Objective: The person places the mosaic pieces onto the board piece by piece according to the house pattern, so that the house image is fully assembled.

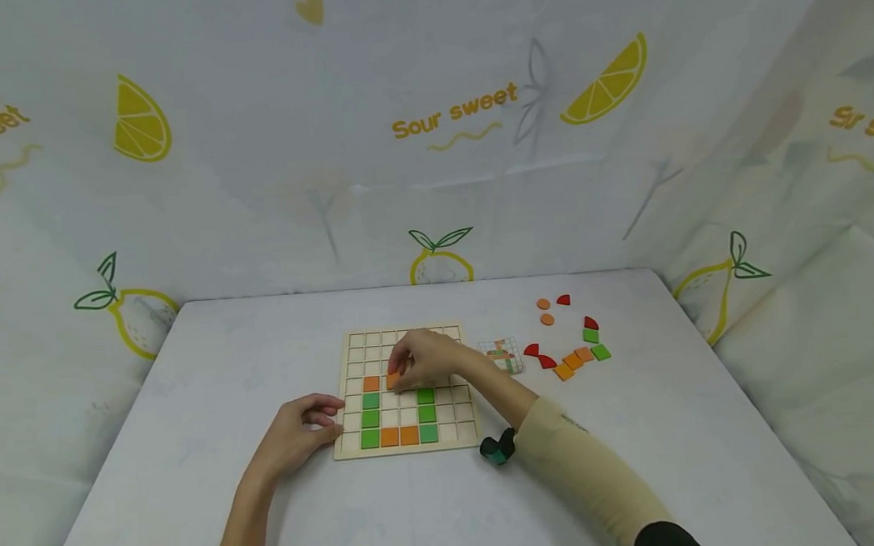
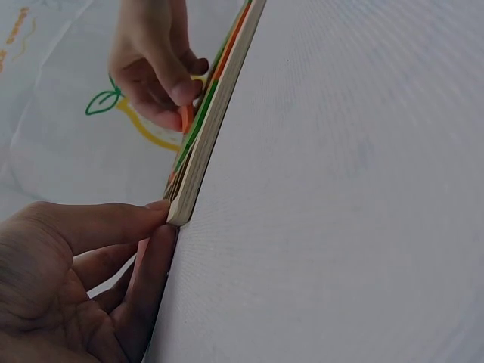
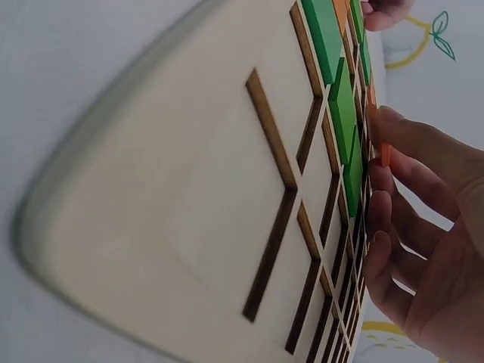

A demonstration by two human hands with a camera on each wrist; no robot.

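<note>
Left hand (image 1: 300, 436), fingers loosely curled, is touching the board (image 1: 360, 363) edge; right hand (image 1: 427, 359) is pinching an orange tile (image 1: 394, 382).

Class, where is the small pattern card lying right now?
In the head view, the pattern card lies on the table just right of the wooden grid board, between it and the loose coloured tiles.

Head: looking down and forward over my table (image 1: 196, 505), whole board (image 1: 403, 389) in view.
Left wrist: low, close at the board's (image 2: 198, 162) edge.
Right wrist: tight on the same board (image 3: 189, 197).
</note>
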